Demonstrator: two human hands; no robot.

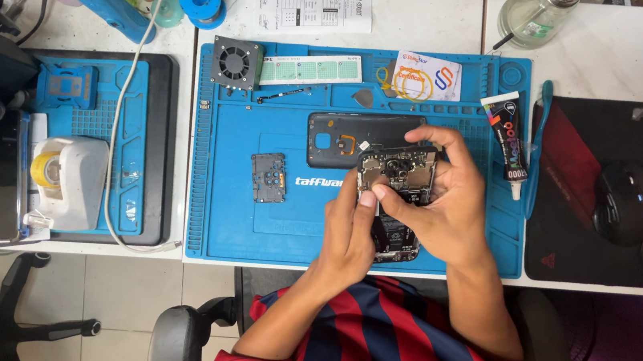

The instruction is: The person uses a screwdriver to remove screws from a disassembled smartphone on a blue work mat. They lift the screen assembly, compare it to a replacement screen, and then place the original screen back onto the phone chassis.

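Left hand (349, 236) and right hand (441, 210) both grip an opened phone (397, 183) between them, fingers closed on its edges. Just beyond: dark back cover (343, 131). Left of the left hand: small shield plate (268, 177) on blue mat (236, 219).

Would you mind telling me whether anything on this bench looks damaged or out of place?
The phone in both hands is opened, circuitry bare; its dark back cover and a small board lie loose on the blue mat. Nothing looks spilled.

Bare mat (228, 218) lies left of the fingers (368, 198); back cover (335, 135) just beyond them, glue tube (510, 137) apparently close right.
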